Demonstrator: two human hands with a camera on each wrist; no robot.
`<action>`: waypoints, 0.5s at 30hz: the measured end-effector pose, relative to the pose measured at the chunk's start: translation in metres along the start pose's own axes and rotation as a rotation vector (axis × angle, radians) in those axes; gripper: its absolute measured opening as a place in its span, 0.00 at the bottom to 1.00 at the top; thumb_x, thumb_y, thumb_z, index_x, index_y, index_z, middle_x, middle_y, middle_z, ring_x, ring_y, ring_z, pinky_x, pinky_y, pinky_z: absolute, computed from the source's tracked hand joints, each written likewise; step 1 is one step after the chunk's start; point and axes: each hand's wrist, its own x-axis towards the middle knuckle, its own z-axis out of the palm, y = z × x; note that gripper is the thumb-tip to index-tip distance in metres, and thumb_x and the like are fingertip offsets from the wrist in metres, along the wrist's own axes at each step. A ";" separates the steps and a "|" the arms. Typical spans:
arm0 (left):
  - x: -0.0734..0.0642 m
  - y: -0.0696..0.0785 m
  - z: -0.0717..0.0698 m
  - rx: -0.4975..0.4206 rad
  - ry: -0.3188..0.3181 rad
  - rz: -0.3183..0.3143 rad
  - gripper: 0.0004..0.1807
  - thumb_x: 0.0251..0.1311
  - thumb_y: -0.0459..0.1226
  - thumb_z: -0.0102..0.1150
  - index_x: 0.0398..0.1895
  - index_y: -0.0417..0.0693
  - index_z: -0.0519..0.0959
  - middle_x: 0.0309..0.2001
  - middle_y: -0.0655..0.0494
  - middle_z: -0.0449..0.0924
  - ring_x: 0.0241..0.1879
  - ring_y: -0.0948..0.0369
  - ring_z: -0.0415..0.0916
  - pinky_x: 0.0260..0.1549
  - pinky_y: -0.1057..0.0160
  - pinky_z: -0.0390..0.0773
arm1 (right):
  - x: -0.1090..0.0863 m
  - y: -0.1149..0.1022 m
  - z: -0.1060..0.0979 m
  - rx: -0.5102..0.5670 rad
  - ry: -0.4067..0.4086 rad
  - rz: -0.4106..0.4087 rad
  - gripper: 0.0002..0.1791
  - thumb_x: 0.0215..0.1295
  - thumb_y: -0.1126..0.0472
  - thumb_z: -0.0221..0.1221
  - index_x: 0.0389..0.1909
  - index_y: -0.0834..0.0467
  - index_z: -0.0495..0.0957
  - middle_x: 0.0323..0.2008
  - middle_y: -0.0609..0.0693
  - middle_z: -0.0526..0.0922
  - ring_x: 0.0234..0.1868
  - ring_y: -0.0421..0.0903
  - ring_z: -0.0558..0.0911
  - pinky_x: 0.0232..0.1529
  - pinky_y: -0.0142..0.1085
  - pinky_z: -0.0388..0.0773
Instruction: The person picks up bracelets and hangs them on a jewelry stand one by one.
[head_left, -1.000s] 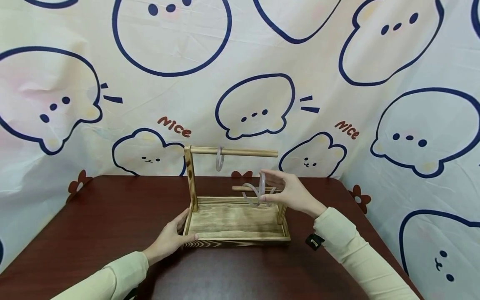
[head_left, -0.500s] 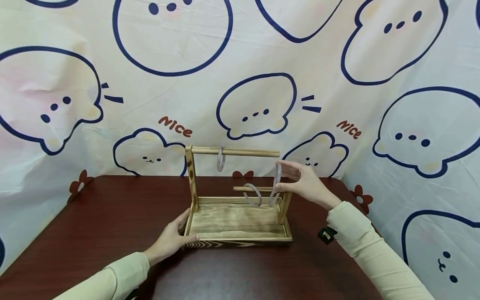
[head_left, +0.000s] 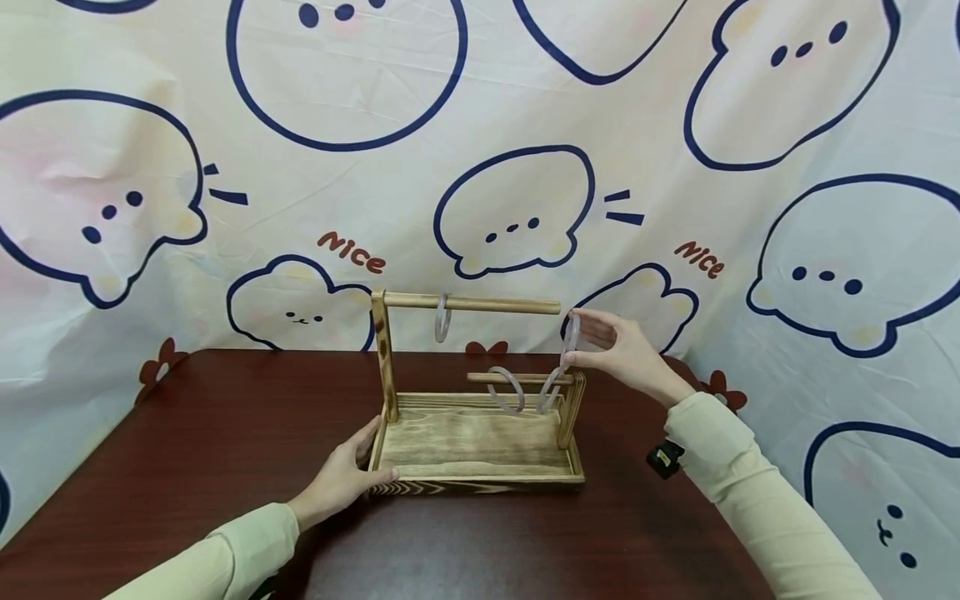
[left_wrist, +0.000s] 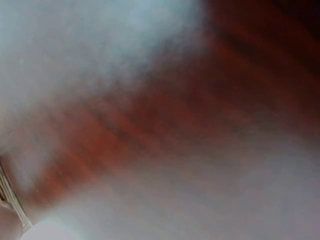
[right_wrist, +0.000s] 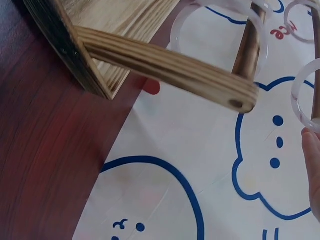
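Observation:
A wooden bangle stand (head_left: pixel 472 437) with a tray base sits on the table. My left hand (head_left: pixel 341 479) grips its front left corner, thumb on the front rim; the blurred left wrist view shows just a sliver of wooden rim (left_wrist: pixel 12 197). Between thumb and fingers my right hand (head_left: pixel 626 354) pinches a translucent bangle (head_left: pixel 572 333), upright, just off the free right end of the upper bar (head_left: pixel 510 307). One bangle (head_left: pixel 442 321) hangs on that bar's left part. Two more, a left bangle (head_left: pixel 507 390) and a right bangle (head_left: pixel 548 393), hang on the lower bar (head_left: pixel 480 378).
The left post (head_left: pixel 384 358) carries the upper bar, the shorter right post (head_left: pixel 572 412) the lower one. Dark red-brown tabletop (head_left: pixel 225 433) surrounds the stand. Behind it hangs a white curtain (head_left: pixel 397 200) with cartoon outlines.
My right hand has drawn the bangle rightward and up, away from the lower bar, to beside the upper bar's free end. The left hand stays on the stand.

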 end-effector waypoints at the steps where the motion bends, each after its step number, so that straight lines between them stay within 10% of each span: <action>1: 0.000 0.000 0.000 0.000 0.000 -0.001 0.51 0.52 0.43 0.65 0.73 0.48 0.43 0.72 0.43 0.42 0.68 0.42 0.47 0.61 0.41 0.57 | 0.001 0.000 -0.001 0.000 0.002 0.004 0.42 0.49 0.48 0.67 0.66 0.53 0.62 0.65 0.55 0.65 0.64 0.53 0.67 0.61 0.45 0.64; 15: 0.001 -0.001 0.001 0.019 0.007 -0.005 0.52 0.51 0.45 0.65 0.73 0.48 0.43 0.72 0.43 0.43 0.68 0.42 0.48 0.60 0.41 0.58 | 0.013 0.000 -0.011 0.020 0.000 -0.013 0.42 0.49 0.50 0.68 0.66 0.54 0.61 0.66 0.54 0.63 0.65 0.53 0.66 0.63 0.45 0.62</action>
